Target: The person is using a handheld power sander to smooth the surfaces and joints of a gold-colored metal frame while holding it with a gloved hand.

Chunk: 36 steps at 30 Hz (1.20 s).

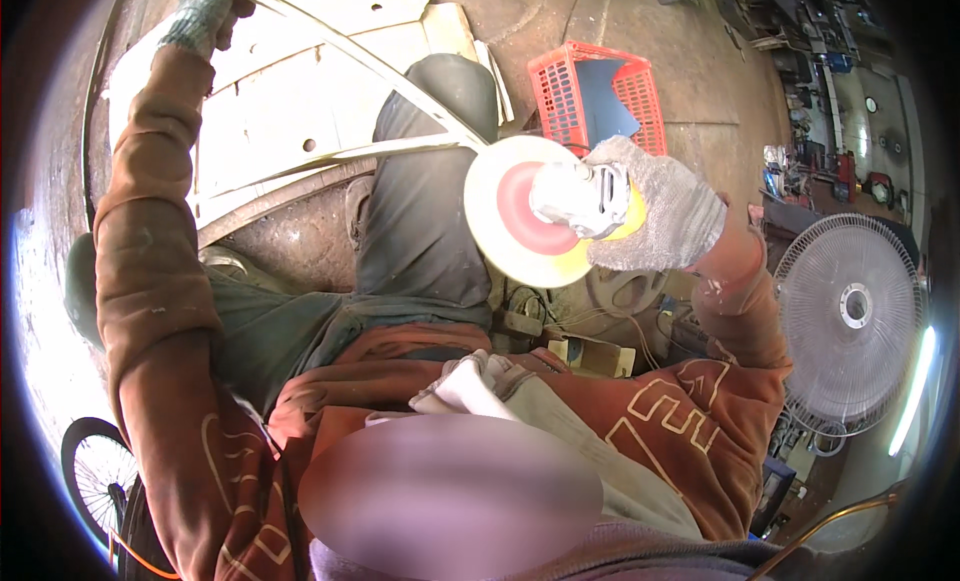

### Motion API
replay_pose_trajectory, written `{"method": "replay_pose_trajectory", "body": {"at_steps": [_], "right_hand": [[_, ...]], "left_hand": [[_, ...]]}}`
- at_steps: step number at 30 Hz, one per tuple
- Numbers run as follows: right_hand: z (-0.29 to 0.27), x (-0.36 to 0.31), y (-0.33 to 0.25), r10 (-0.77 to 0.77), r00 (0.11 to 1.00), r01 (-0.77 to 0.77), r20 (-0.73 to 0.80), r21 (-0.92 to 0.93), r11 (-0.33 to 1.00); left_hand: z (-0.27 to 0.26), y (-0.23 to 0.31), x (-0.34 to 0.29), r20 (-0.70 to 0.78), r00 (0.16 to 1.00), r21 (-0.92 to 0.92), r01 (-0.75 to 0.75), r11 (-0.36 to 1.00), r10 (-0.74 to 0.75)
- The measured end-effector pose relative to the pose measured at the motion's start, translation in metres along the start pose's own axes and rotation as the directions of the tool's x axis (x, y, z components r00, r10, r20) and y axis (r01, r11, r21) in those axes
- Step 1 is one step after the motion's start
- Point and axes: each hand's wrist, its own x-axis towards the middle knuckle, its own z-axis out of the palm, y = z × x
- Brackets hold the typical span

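Observation:
My left hand (pixel 200 19), in a grey knit glove, is closed around the upper end of a long, thin, pale strip (pixel 370 66) at the far left. The strip slants down over my knee (pixel 450 91) to the edge of a large round disc (pixel 492 196). Another narrow strip (pixel 340 155) runs left from that same spot; I cannot tell whether the two are joined. My gloved right hand (pixel 665 206) grips an angle grinder (pixel 585 193), which carries the pale disc with its pinkish centre. The disc's rim meets or nearly meets the strip.
Large pale panels (pixel 310 101) with round holes lie beyond my legs. A red plastic basket (pixel 652 101) holding a blue-grey sheet stands behind the grinder. At the right is a caged fan (pixel 812 321), near cluttered shelves (pixel 835 111). A spoked wheel (pixel 98 471) stands lower left.

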Motion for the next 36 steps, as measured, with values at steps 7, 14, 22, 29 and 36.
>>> {"method": "replay_pose_trajectory", "body": {"at_steps": [7,14,22,29,36], "right_hand": [[0.005,-0.011,-0.021,0.036,0.999,-0.034,0.008,-0.217,0.976],[0.007,0.001,-0.026,-0.173,0.984,0.153,-0.034,-0.316,0.936],[0.01,-0.001,-0.025,-0.166,0.985,0.14,-0.04,-0.368,0.919],[0.009,-0.002,-0.027,-0.056,0.998,0.044,-0.029,-0.317,0.947],[0.013,-0.001,-0.026,-0.074,0.996,0.055,-0.043,-0.33,0.942]], "left_hand": [[0.002,0.061,-0.038,-0.006,0.99,0.215,0.138,0.967,-0.14],[0.026,0.099,-0.075,-0.023,0.996,0.339,0.089,0.936,-0.086],[0.032,0.099,-0.068,-0.008,0.997,0.371,0.074,0.926,-0.076],[0.031,0.101,-0.064,-0.008,0.997,0.383,0.072,0.921,-0.075],[0.027,0.104,-0.065,-0.009,0.997,0.385,0.071,0.92,-0.073]]}}
